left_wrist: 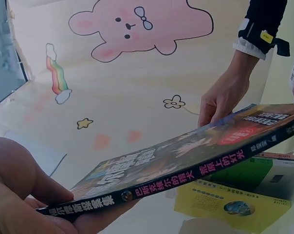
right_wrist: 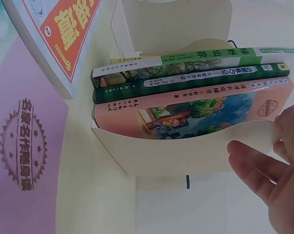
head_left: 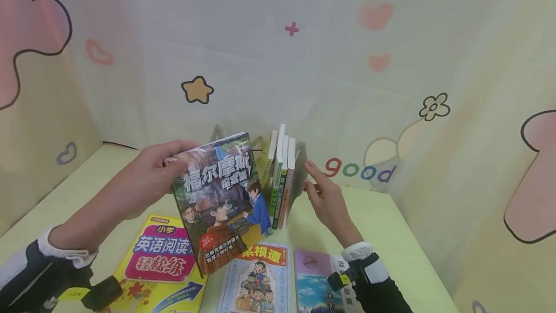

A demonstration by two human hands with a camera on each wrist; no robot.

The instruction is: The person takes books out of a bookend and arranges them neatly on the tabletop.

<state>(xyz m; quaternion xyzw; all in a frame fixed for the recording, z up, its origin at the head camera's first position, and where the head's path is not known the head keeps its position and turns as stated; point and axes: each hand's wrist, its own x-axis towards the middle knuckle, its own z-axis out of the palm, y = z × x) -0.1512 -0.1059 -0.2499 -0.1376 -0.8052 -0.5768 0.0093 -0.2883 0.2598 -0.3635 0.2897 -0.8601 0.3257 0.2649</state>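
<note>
My left hand [head_left: 149, 177] grips a dark illustrated paperback book [head_left: 221, 202] by its upper left corner, thumb on the cover. The book tilts in the air above other books, its spine toward the left wrist camera. My right hand [head_left: 327, 202] holds the upper edge of a pale bookend [right_wrist: 200, 151], with the thumb at its outer face. Against this bookend stand several upright books, among them a pink book [right_wrist: 186, 112] and a dark green book [right_wrist: 186, 83]. A yellow book [left_wrist: 234, 204] leans beside them.
In front lie a yellow workbook [head_left: 160, 264], a comic-covered book [head_left: 258, 279] and a purple and blue book [head_left: 319, 274], all flat on the pale table [head_left: 382, 235]. Another bookend panel [right_wrist: 176, 24] stands on the row's other side. A printed cloth backdrop [head_left: 260, 62] hangs behind.
</note>
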